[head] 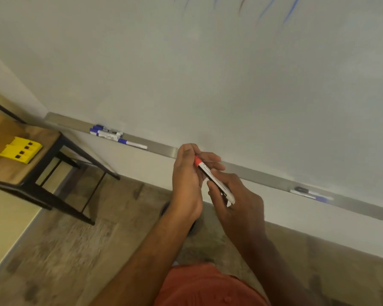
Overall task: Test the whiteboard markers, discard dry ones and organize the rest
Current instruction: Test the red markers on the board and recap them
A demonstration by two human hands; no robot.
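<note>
I hold a white marker with a red cap (210,175) in both hands, just below the whiteboard (208,74). My left hand (187,184) grips the red cap end. My right hand (237,199) wraps the white barrel lower down. On the metal tray (164,149) under the board, several blue-capped markers (111,134) lie bunched at the left. Farther right on the tray lie two more markers (310,193), blurred. Blue and dark test strokes (290,9) mark the board's top edge.
A wooden table with black metal legs (31,155) stands at the left, carrying a yellow slotted holder (20,150). A dark round object (164,208) on the carpeted floor is mostly hidden behind my left wrist.
</note>
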